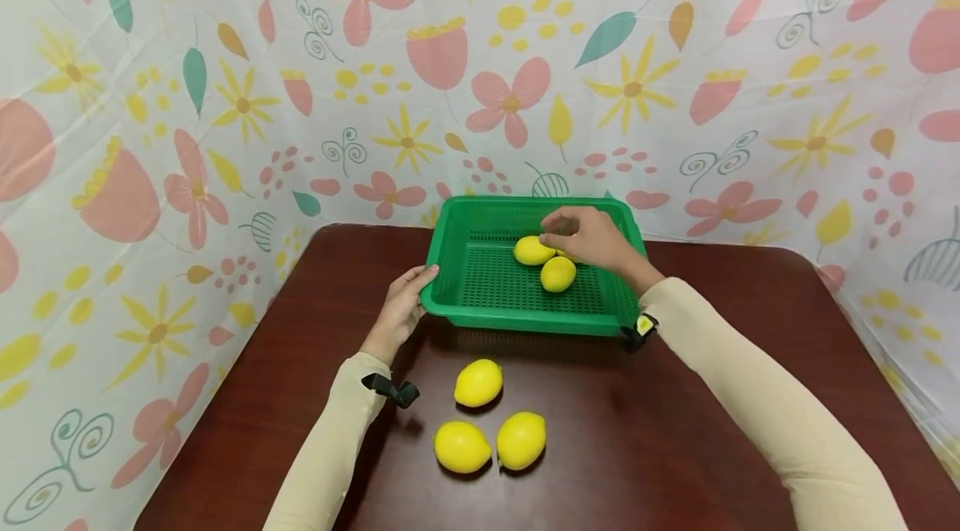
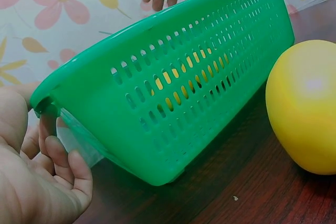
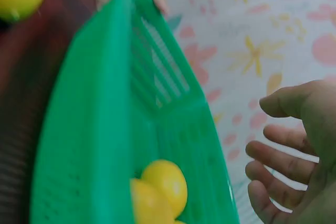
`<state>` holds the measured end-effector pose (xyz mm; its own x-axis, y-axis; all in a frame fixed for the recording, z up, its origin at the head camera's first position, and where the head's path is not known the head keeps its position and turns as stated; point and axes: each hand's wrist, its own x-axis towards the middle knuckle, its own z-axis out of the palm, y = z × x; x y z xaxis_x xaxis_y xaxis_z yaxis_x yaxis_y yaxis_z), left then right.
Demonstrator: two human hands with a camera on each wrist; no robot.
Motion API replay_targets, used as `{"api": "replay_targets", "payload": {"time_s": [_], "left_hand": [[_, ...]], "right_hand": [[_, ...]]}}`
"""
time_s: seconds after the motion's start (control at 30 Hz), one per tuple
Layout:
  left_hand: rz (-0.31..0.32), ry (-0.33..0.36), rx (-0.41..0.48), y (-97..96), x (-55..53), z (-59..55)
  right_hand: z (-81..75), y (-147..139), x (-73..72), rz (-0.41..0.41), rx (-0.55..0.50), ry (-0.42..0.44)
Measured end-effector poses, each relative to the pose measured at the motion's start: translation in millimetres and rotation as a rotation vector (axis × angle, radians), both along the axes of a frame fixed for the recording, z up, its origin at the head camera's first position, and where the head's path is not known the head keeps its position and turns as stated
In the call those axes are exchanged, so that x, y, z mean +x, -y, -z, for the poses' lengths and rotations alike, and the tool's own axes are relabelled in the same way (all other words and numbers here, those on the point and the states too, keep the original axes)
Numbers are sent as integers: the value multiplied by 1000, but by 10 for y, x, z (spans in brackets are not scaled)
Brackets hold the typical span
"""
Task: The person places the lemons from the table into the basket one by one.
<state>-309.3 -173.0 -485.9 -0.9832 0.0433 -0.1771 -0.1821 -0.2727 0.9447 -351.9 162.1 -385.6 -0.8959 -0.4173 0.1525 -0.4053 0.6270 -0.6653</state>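
Note:
A green plastic basket (image 1: 517, 321) with slotted walls stands toward the back of the table. My left hand (image 1: 397, 313) pinches its left rim, thumb on top and fingers curled beneath, as the left wrist view shows on the basket (image 2: 142, 114). Over the basket's right side is my right hand (image 1: 592, 241). In the right wrist view that hand (image 3: 302, 161) has its fingers spread and loosely bent, with nothing between them. Inside the basket, a lemon (image 1: 533, 251) and another lemon (image 1: 558, 274) lie together; a third is mostly hidden behind the right hand.
Three more lemons lie on the dark wooden table (image 1: 675, 431) in front of the basket: one lemon (image 1: 478, 383) farther back, a lemon (image 1: 462, 447) front left and a lemon (image 1: 522, 440) front right. A flower-print curtain (image 1: 510, 97) rises behind the table and along its sides.

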Motion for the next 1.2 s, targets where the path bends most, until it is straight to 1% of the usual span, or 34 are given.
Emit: {"api": "replay_targets", "payload": {"time_s": [0.13, 0.37, 0.5, 0.63, 0.77, 0.9, 1.1, 1.2], "left_hand": [[2, 8, 3, -2, -6, -1], [7, -14, 0, 11, -5, -25], [15, -7, 5, 15, -6, -18], [26, -3, 10, 9, 3, -6], [19, -13, 9, 3, 9, -2], [16, -17, 14, 1, 13, 0], [23, -20, 13, 3, 18, 0], [23, -20, 12, 0, 20, 1]], "right_hand": [[-10, 30, 300, -16, -14, -18], [12, 40, 827, -76, -31, -46], [101, 18, 1110, -81, -65, -49], [230, 2, 1350, -92, -97, -18], [353, 5, 1536, -129, -118, 19], [475, 15, 1683, -161, -123, 27], [679, 37, 1827, -179, -78, -29], [768, 42, 1873, -189, -83, -38]]}}
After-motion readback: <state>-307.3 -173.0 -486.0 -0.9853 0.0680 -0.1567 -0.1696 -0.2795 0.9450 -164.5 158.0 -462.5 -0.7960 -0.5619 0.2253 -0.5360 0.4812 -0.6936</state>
